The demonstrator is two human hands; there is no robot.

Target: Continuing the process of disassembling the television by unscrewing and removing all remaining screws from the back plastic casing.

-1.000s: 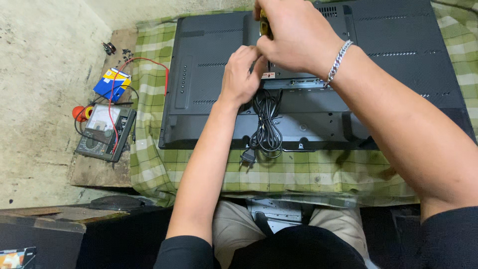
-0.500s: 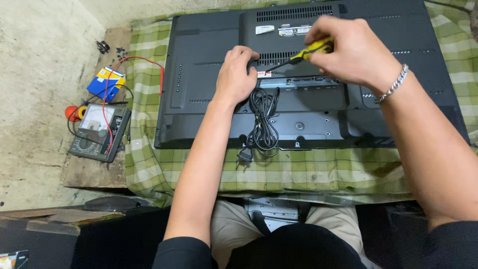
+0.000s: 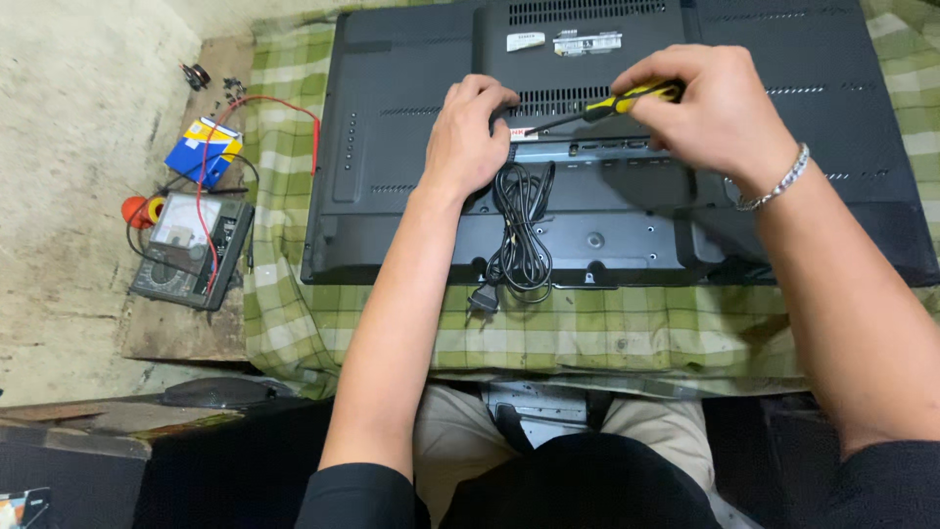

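Right hand (image 3: 710,113): closed around the yellow-and-black-handled screwdriver (image 3: 627,98), fingers wrapped over the handle, silver chain bracelet (image 3: 774,181) at the wrist
Screwdriver: lying nearly level, slightly tilted, dark shaft running left to a tip just beside the left fingertips, over the vent slots of the back panel
Left hand (image 3: 470,137): palm down, fingers curled and pressed on the back panel at the screwdriver tip; impossible to tell whether anything small is pinched beneath them
Back panel: large black plastic flat-screen television back (image 3: 392,147), face down on the green-and-cream checked cloth (image 3: 294,323), white stickers near its top edge
Cable: bundled black power cord (image 3: 519,235) resting on the lower part of the panel, just below the left hand, plug (image 3: 482,299) lying on the cloth at the panel's edge
Left of the cloth: grey analogue multimeter (image 3: 191,250) with red and black leads, on a worn wooden board (image 3: 181,333)
Near the meter: blue-and-yellow small box (image 3: 204,152) above it, orange round object (image 3: 137,209) touching its left side
Far corner of the board: few small dark screws (image 3: 233,88), beside a small dark round part (image 3: 196,74)
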